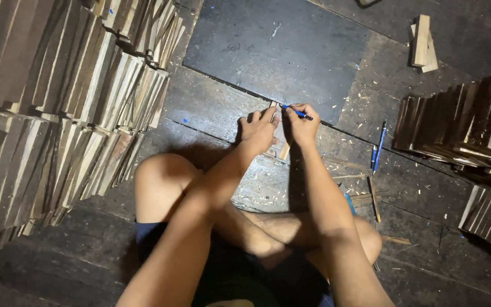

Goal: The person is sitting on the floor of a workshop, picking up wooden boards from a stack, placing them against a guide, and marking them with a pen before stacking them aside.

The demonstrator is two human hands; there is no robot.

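Left hand (258, 129) covers wood piece (283, 149); right hand (301, 124) grips pen (296, 112).

Person seen from above: both forearms bare, no sleeves, watch or rings visible. Left hand (258, 129) and right hand (302, 126) ungloved. Dark blue shorts (240, 273) cover the lap; knees and lower legs are bare.
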